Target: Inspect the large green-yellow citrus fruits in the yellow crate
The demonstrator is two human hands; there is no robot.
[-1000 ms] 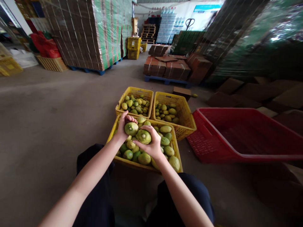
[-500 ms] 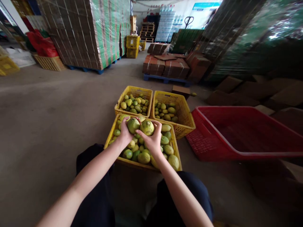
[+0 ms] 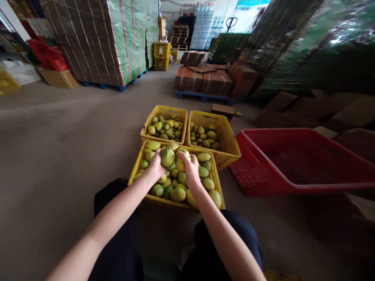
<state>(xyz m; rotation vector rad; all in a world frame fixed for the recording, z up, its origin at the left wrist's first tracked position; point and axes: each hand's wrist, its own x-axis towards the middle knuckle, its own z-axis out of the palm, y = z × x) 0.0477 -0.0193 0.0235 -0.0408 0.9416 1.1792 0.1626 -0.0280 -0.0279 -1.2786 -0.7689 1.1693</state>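
My left hand [image 3: 157,164] is closed round a round, mostly green lemon-like fruit [image 3: 168,157]. My right hand [image 3: 191,168] grips a yellower fruit of the same kind [image 3: 181,164], its thumb lying over the near side and part of the fruit covered. Both fruits are held close together above a yellow crate [image 3: 220,186] full of similar green and yellow fruit [image 3: 177,194]. Behind it stand two more yellow crates, a left one [image 3: 143,134] and a right one [image 3: 230,145], each holding more such fruit.
A large red basket [image 3: 249,168] stands to the right. Flattened cardboard [image 3: 316,109] lies behind it. Bundled cardboard [image 3: 202,81] rests on a blue pallet [image 3: 191,95] ahead. Wrapped stacks [image 3: 129,43] rise at the back left. My knees flank the front crate.
My right hand has turned its fruit, and the thumb now lies across it. The left fruit has shifted slightly right and been tilted. Both hands keep their hold; the view has moved slightly.
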